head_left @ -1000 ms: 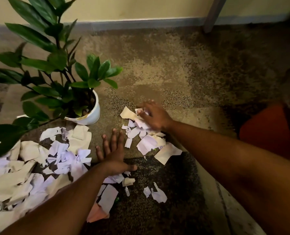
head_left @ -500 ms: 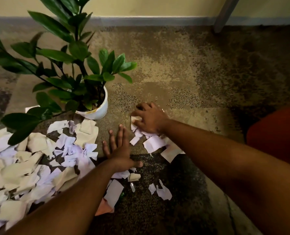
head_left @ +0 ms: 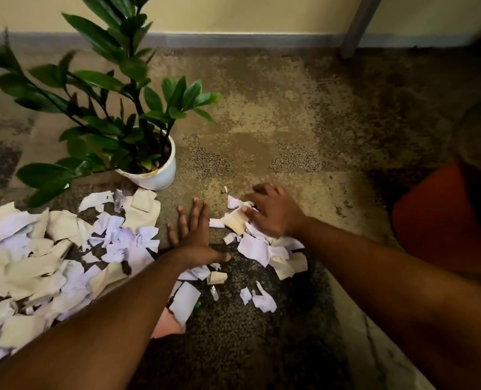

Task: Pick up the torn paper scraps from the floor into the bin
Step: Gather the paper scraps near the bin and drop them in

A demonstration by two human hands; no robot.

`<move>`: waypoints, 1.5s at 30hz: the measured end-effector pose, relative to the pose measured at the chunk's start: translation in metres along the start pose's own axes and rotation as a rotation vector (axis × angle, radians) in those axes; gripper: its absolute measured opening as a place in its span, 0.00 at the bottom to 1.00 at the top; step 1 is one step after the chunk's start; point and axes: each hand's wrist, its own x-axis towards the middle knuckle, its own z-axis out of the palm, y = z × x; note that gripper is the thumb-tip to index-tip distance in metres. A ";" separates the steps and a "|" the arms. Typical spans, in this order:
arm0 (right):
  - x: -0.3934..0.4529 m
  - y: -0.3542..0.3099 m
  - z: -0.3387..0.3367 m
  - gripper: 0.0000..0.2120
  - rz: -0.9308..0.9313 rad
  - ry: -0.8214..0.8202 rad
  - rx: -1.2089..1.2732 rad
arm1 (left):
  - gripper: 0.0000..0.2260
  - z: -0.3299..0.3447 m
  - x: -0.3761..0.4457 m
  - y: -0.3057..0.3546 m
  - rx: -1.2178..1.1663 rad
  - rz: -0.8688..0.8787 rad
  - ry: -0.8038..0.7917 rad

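Torn white and cream paper scraps lie on the speckled floor. A big heap of scraps (head_left: 50,257) covers the left side, and a smaller cluster of scraps (head_left: 264,249) lies in the middle. My right hand (head_left: 275,213) rests on the far end of that cluster, its fingers curled over a cream scrap (head_left: 236,220). My left hand (head_left: 194,235) lies flat on the floor between the two piles, fingers straight and spread, holding nothing. A few loose scraps (head_left: 261,299) lie nearer to me. No bin shows in the frame.
A potted plant in a white pot (head_left: 155,175) stands just beyond the big heap, its leaves hanging over it. An orange object (head_left: 436,220) sits at the right edge. A wall with a grey skirting (head_left: 247,40) and a metal leg (head_left: 357,26) bound the far side.
My right hand has dragged the far scraps toward me and to the left, bunching the small cluster. My left hand has stayed flat in place. The camera has shifted.
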 end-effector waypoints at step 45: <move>-0.127 -0.022 0.032 0.30 0.260 0.216 0.511 | 0.30 0.040 -0.052 0.042 -0.304 0.294 0.251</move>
